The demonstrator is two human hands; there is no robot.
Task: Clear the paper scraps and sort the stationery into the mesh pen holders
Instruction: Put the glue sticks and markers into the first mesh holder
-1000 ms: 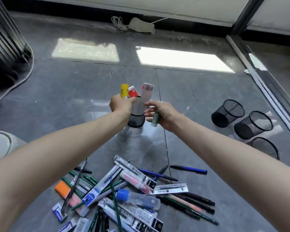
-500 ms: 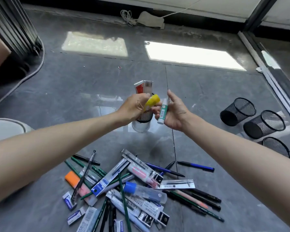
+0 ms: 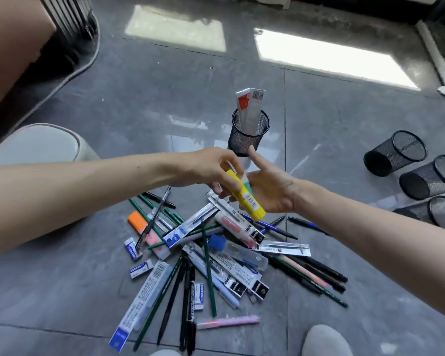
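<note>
Left hand (image 3: 216, 170) pinches a yellow glue stick (image 3: 249, 201) against the right hand (image 3: 272, 191). The right forefinger is straight, its grip hidden, with a green stick (image 3: 248, 186) at the palm. Likely gathering both for the holder (image 3: 249, 136) at 12 o'clock. Pens (image 3: 211, 263) lie at 6.

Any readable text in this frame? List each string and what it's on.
"ERASER": white-and-blue eraser at the pile's left edge.
"ERASER": second eraser, lower in the pile.
Barcode, digits unreadable: refill pack standing in the upright mesh holder.
Yellow glue stick: label too blurred to read.
Remaining pack and pen print: too small to read.
</note>
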